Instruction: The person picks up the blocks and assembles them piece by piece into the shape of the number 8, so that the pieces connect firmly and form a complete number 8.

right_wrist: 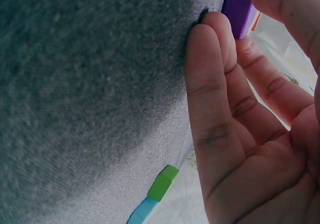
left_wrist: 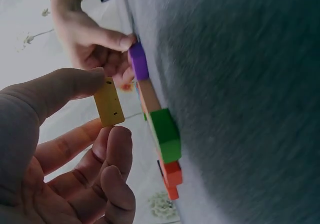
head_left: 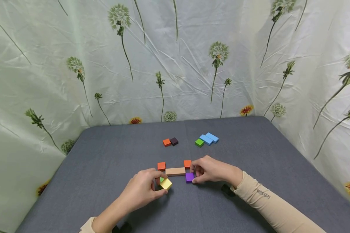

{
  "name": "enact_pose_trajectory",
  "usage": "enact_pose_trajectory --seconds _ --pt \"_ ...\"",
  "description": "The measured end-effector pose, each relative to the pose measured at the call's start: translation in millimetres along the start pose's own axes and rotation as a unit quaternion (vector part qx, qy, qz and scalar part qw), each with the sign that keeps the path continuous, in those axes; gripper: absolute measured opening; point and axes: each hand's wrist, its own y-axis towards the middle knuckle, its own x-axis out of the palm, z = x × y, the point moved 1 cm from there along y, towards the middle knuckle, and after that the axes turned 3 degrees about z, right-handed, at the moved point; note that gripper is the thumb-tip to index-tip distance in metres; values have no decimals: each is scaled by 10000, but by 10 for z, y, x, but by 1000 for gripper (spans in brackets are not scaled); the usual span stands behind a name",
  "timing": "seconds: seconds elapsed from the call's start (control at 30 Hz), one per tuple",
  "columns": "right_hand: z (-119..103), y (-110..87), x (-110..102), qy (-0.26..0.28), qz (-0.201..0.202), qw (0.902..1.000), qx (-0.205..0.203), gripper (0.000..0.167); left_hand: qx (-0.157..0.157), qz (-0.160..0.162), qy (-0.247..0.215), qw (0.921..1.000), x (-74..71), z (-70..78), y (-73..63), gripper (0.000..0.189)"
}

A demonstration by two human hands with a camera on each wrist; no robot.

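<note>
In the head view, my left hand (head_left: 141, 187) pinches a yellow block (head_left: 166, 184) between thumb and index finger. It is raised above the table, near a green block (left_wrist: 166, 134) that it partly covers from the head. My right hand (head_left: 214, 170) holds a purple block (head_left: 189, 177) at its right side, with thumb and index finger on it. The purple block lies by the right end of a long tan wooden block (head_left: 175, 171), the green one by the left end. Two orange blocks (head_left: 161, 166) sit behind these ends, one at each side.
Farther back on the grey table (head_left: 119, 145) lie an orange block (head_left: 167, 142) and a dark block (head_left: 174, 141), side by side. Right of them are a green block (head_left: 199, 142) and two light blue blocks (head_left: 212, 137). A flowered curtain (head_left: 186, 64) hangs behind the table.
</note>
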Motion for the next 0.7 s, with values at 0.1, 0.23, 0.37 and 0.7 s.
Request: enact_pose_trajectory --seconds 0.1,0.23,0.37,0.7 --pt "7 1 -3 20 -10 10000 3 20 -70 -111 28 9999 42 5 -40 30" --pt "14 5 -2 44 -7 10000 -11 20 -161 -268 33 9995 85 7 -73 30" --pt "19 6 1 49 -10 10000 1 20 -235 -393 34 9989 111 2 -91 31" --pt "8 -6 -7 103 -58 9999 56 20 -467 -611 86 9970 130 -17 -80 34"
